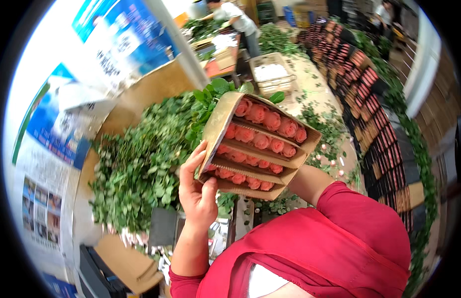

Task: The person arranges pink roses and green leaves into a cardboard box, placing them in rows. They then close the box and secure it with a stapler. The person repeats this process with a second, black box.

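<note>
In front of my chest is a cardboard-wrapped bunch of coral-pink roses (261,140), its blooms in several rows parted by corrugated cardboard strips. My left hand (199,186) grips the lower left side of the wrap, thumb at the front edge and fingers along the outer side. Green leaves (215,93) stick out behind the top of the wrap. My right forearm (312,182) reaches behind the bunch; the right hand itself is hidden by it. A large heap of leafy green stems (148,156) lies behind and left of the bunch.
Many wrapped rose bunches (375,123) stand in long rows at right. A plastic crate (273,80) with white material stands beyond the bunch. Loose leaves and rose heads lie on the pale surface (312,82). Flat cardboard (122,260) is at lower left. A co-worker (239,22) bends over greenery at a far table.
</note>
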Demonstrator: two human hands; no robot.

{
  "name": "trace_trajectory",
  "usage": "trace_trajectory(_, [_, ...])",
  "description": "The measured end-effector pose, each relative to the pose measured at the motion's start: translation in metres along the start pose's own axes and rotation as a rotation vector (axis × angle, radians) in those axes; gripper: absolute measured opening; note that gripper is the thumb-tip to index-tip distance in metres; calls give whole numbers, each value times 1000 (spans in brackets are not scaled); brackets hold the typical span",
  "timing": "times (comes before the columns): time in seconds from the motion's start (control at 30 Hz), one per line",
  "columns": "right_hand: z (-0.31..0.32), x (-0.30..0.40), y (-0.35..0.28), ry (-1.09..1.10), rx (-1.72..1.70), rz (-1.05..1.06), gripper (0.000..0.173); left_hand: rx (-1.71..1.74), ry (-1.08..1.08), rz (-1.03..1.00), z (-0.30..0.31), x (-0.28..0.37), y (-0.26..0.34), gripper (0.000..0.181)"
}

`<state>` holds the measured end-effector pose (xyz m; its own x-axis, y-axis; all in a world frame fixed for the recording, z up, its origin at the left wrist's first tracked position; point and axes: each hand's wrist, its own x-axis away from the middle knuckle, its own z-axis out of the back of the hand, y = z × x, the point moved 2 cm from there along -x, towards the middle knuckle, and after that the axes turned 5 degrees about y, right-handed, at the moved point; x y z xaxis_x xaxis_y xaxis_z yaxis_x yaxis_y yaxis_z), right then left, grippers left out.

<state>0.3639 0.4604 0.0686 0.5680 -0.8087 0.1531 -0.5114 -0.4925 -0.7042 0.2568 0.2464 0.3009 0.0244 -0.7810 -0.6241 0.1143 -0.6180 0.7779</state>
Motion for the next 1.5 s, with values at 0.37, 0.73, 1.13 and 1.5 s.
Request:
trace_trajectory(0.37, [189, 236, -70, 557, -8, 413, 57, 49, -276, 58, -126, 1, -96, 62])
trace_trajectory(0.73, [167, 760, 113, 1765, -202, 712, 52, 353, -1142, -531, -382, 132, -46, 56])
trace_trajectory(1.13, [276, 1149, 149, 2361, -77, 651, 48, 524, -1367, -1043, -668, 432, 41, 65])
trace_trajectory(1.5, [600, 1062, 327, 2271, 136, 782, 45, -176, -1500, -968, -877, 611, -91, 77])
